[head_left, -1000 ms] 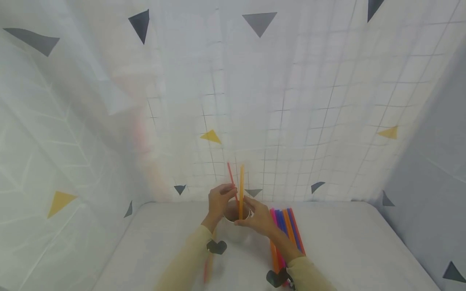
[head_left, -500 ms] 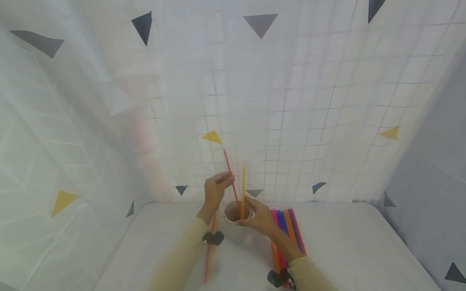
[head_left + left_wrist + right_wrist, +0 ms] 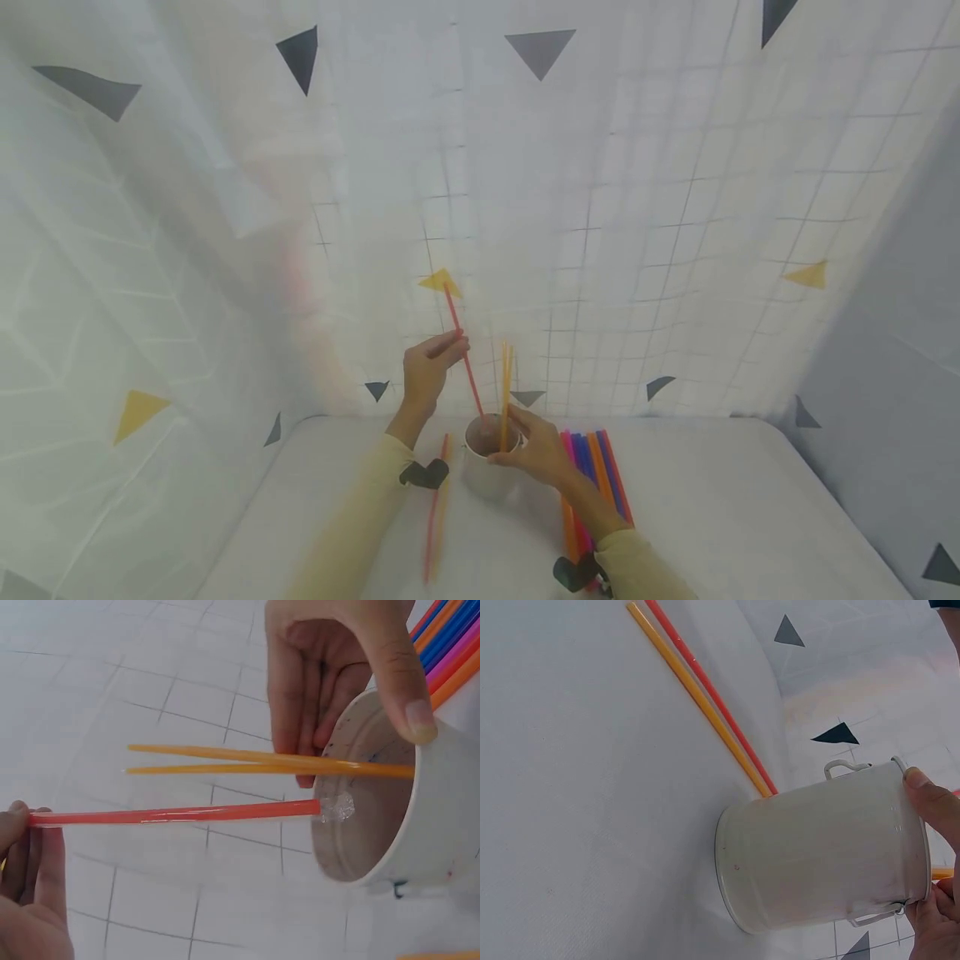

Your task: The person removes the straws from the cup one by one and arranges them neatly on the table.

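Observation:
Pinched near its middle, a red straw (image 3: 472, 379) slants up from the mouth of a small white pail (image 3: 489, 483) in my left hand (image 3: 426, 379). In the left wrist view, crumpled clear plastic (image 3: 337, 808) hangs at the straw's lower end, right at the pail's rim. My right hand (image 3: 542, 450) grips that rim, thumb (image 3: 934, 799) on the near side and the other fingers round the far side. Two orange straws (image 3: 240, 759) stand in the pail, leaning beside the right fingers. The pail is upright, with small wire handles at its sides.
A red straw (image 3: 431, 533) and an orange straw (image 3: 442, 508) lie side by side on the white table (image 3: 697, 500), left of the pail. Right of it, partly under the right forearm, lie several orange, pink, blue and red straws (image 3: 596, 462). A patterned white curtain (image 3: 637, 208) hangs behind.
My left hand has risen and moved left, drawing the red straw up out of the pail. My right hand keeps its grip on the rim, and the orange straws remain inside.

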Motion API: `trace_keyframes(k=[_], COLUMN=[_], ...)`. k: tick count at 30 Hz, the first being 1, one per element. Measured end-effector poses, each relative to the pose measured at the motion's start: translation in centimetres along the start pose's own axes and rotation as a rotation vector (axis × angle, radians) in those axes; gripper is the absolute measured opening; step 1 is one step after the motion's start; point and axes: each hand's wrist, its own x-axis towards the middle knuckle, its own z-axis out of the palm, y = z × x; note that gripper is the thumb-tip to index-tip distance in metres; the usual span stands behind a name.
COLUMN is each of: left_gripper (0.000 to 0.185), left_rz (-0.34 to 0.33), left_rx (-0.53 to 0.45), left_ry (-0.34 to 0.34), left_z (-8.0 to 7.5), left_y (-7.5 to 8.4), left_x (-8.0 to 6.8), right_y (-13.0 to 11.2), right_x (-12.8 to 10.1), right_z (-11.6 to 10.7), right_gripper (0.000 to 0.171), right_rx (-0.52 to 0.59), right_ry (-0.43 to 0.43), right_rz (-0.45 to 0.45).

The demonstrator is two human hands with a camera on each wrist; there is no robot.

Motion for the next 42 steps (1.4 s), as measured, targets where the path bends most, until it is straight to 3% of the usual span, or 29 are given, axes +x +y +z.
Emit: trace_keyframes(k=[9,15,29,37,42], left_gripper=[0.036,0.034,0.031,0.032,0.029], left_rz=[-0.019,-0.051,-0.237,-0.345,-0.379], left_rx=[-0.01,-0.032,0.048,0.073,0.048], left_ry=[0.019,0.039,0.016,0.045,0.058], left_z=[-2.0,-3.1,-6.8,-7.7,-8.3], left_y=[0.9,0.1,-5.3,-8.2,-9.8], left_x=[-0.1,-0.5,-3.5,-5.3,-6.3], right_y=[0.1,-0.1,-0.1,0.1,0.2], right_x=[0.0,-0.2,-0.1,0.0,0.1], right_z=[0.1,0.0,0.1,0.2,0.1], right_gripper=[0.097,0.097,0.096,0.097,0.097], right_rx=[0.013,0.025,0.003,0.017,0.03], right_ry=[0.002,0.006,0.004,0.004,0.001], right_rz=[0.006,0.037,0.032,0.051,0.036])
